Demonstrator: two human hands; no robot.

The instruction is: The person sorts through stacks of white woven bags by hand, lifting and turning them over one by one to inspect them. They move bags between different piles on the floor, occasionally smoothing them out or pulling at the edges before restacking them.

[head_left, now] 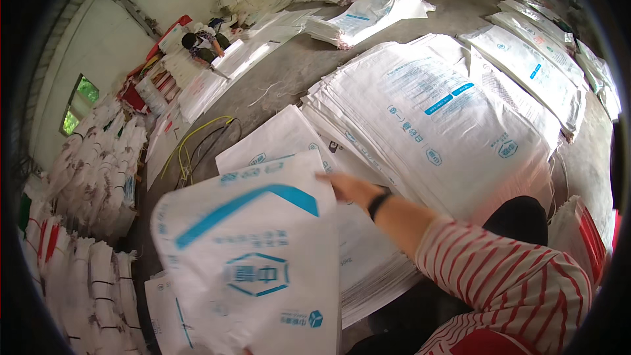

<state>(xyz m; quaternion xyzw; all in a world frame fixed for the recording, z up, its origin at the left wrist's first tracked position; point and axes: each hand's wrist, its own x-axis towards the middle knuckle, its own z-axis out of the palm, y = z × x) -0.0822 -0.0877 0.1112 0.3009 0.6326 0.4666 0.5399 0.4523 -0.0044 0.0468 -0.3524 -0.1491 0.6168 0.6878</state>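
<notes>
A white woven sack (217, 269) with blue print and a blue band is held up in front of me, slightly blurred. My right hand (343, 187) is closed on its upper right edge; the fingers are partly hidden. Of my left hand (247, 351) only a fingertip shows, pressed on the sack's lower edge at the bottom of the picture. Behind and below it lies a stack of similar sacks (368, 276), partly covered by the held one. A larger pile of flat printed sacks (401, 115) lies just beyond my right forearm.
More sack piles (526, 69) spread over the concrete floor (289, 69) to the right and back. Tied sack bundles (98, 283) stand along the left. A yellow cord (187, 141) lies near the stack. Another person (207, 46) bends over sacks at the far left.
</notes>
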